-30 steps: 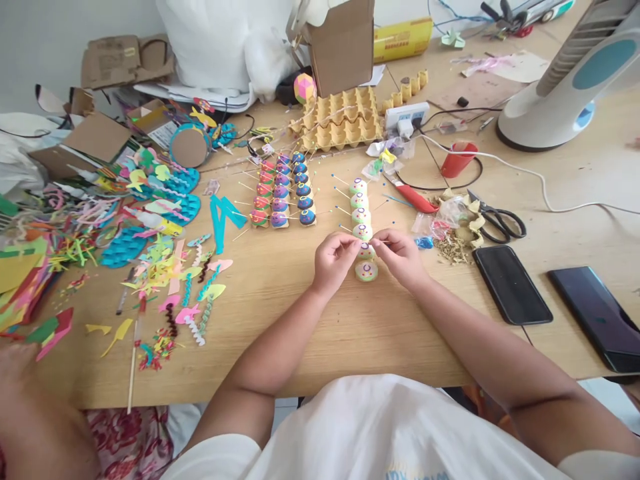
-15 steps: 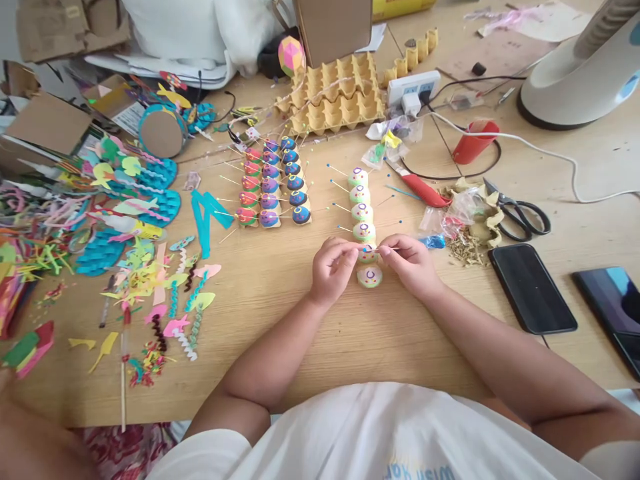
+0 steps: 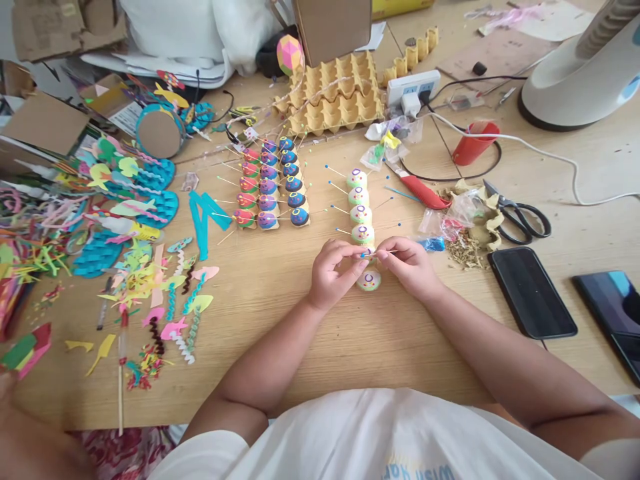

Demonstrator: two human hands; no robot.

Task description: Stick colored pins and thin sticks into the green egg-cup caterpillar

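Note:
My right hand (image 3: 413,268) is closed in a pinch on a thin pale stick (image 3: 373,254). At the stick's left end, my left hand (image 3: 333,275) has its thumb and forefinger closed around a small blue ball (image 3: 363,255). Both hands are above a row of pale green-and-white domes with purple rings and coloured dots. The nearest dome (image 3: 369,280) shows just below the fingers, while the one behind it is mostly hidden. Farther domes (image 3: 363,235) in this row have blue-tipped sticks poking out at their sides.
To the left are rows of red (image 3: 245,218), purple (image 3: 269,220) and blue domes (image 3: 299,216). Egg trays (image 3: 335,120) lie behind. Scissors (image 3: 525,220), a phone (image 3: 534,292) and a red cup (image 3: 473,147) are at right. Paper scraps (image 3: 140,273) cover the left side; another person's arm (image 3: 35,440) is at lower left.
Both hands have dropped slightly toward me with the stick. My left thumb and forefinger have shifted at the blue ball, which now shows more clearly between them.

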